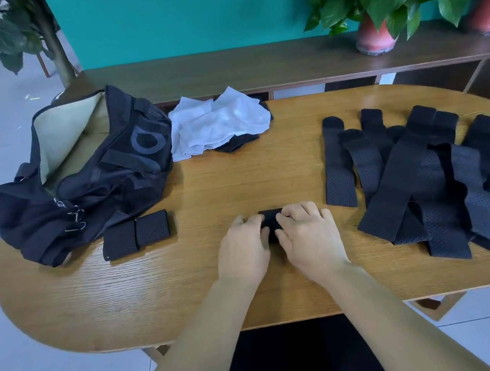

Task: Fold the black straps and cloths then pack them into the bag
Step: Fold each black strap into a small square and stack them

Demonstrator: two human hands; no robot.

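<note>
Two hands are working one folded black strap (271, 217) at the middle of the wooden table (221, 285), the left hand (242, 249) and right hand (309, 236) both curling fingers over it and pinching it between them. Two folded straps (136, 234) are lying just beside the open black bag (82, 179) on the left, while a pile of unfolded straps (428, 175) is sitting on the right and pale cloths (218, 124) are resting near the bag.

Oval wooden tabletop (229, 297). At the left end, an open black bag (77, 186); just beside it toward the near edge, two folded black straps (136, 234). Along the far edge, pale cloths (214, 122) over a dark one. At the right end, heaped unfolded black straps (428, 175). Mid-table near the front edge, a small black strap (270, 215) under two hands.
</note>
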